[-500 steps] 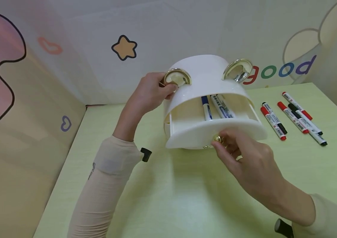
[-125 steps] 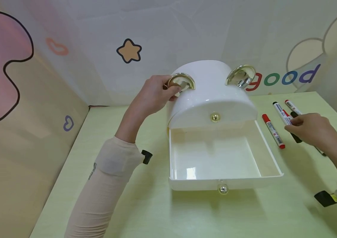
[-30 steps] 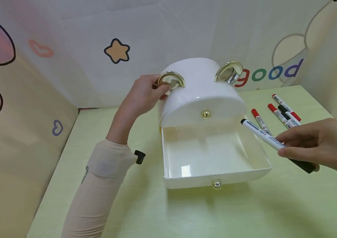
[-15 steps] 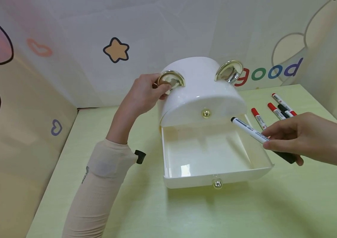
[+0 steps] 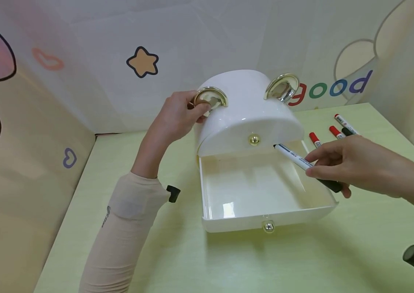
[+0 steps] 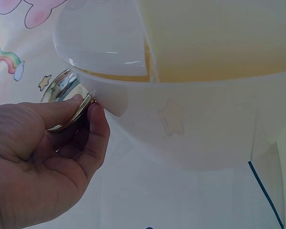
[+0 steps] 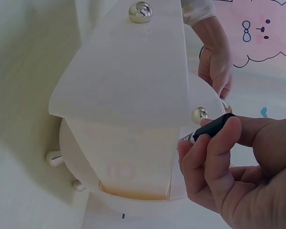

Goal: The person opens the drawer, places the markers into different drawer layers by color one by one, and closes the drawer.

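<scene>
A white storage box [image 5: 247, 93] with gold ears stands on the table. My left hand [image 5: 177, 118] pinches its left gold ear [image 5: 207, 93] between thumb and fingers, as the left wrist view also shows. The box's upper drawer [image 5: 225, 140] is pushed in, while the lower drawer [image 5: 232, 225] is pulled out toward me. Over that drawer's right side, my right hand [image 5: 360, 165] holds a white marker [image 5: 293, 156] with black ends, tilted, its tip toward the box. In the right wrist view, the curled fingers [image 7: 219, 157] surround the marker's dark end [image 7: 212, 128].
Several red- and black-capped markers, among them a red-capped marker [image 5: 314, 139], lie right of the box, partly hidden by my right hand. The lower drawer's gold knob [image 5: 268, 226] juts out in front. A printed backdrop [image 5: 101, 81] rises behind the table [image 5: 148, 244].
Earlier the upper drawer stood out with markers in it; now it is in and the lower one out. My right hand took a marker from the table and moved left over the drawer.
</scene>
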`<state>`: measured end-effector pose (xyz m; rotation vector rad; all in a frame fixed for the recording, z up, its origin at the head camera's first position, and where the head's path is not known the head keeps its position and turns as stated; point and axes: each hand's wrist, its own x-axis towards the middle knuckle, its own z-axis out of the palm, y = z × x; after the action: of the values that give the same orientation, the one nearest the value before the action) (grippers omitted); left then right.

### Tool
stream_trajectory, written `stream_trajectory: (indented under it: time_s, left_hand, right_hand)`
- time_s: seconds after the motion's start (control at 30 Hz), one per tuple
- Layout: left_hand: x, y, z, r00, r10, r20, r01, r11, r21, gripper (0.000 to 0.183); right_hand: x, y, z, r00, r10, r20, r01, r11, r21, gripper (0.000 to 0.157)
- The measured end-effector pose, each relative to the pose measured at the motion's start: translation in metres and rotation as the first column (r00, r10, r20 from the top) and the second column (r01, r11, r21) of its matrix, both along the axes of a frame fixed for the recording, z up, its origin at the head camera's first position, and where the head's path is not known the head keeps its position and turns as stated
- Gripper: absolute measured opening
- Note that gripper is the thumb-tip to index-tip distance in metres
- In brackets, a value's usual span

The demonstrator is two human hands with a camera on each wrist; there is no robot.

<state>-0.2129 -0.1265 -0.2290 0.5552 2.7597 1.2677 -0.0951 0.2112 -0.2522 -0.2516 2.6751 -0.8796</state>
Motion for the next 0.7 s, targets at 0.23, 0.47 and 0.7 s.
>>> stream_trajectory:
  time_s: [0.23,0.47,0.7]
  left_hand:
    - [0.000,0.000,0.000,1.000,-0.007,-0.011,0.007,1.000,-0.006,0.016]
    - [0.000,0.000,0.000,1.000,-0.009,-0.016,0.009,1.000,-0.003,0.016]
    - [0.000,0.000,-0.001,1.000,-0.007,-0.018,0.007,1.000,0.008,0.015]
  right_hand:
    - [-0.003,-0.009,-0.003,0.999,-0.014,-0.046,0.013,1.000,-0.016,0.042]
    - [-0.003,-0.013,-0.005,0.995,-0.046,-0.091,0.043,0.998,-0.037,0.035]
    - [0.002,-0.022,-0.004,0.987,-0.082,-0.140,0.086,0.996,0.019,0.038]
